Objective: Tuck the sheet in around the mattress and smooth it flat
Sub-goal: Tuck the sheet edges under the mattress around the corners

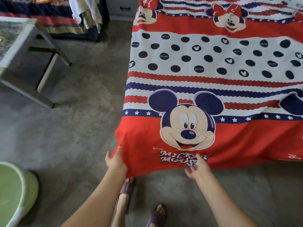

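Observation:
A red, white and navy cartoon-mouse sheet (pixel 213 76) covers the mattress, which is hidden beneath it. The sheet's red near edge hangs over the foot of the bed, with its left corner drooping toward the floor. My left hand (pixel 115 160) lies flat against that hanging corner, fingers extended along the cloth. My right hand (pixel 199 167) rests at the hem under the printed lettering, fingers spread, not clearly gripping the cloth.
Grey floor (pixel 73 128) lies left of and in front of the bed. A grey table (pixel 24 51) stands at far left and a green tub (pixel 14 190) at bottom left. Another bed with folded cloths (pixel 85 12) is behind. My sandalled feet (pixel 127 189) are near the corner.

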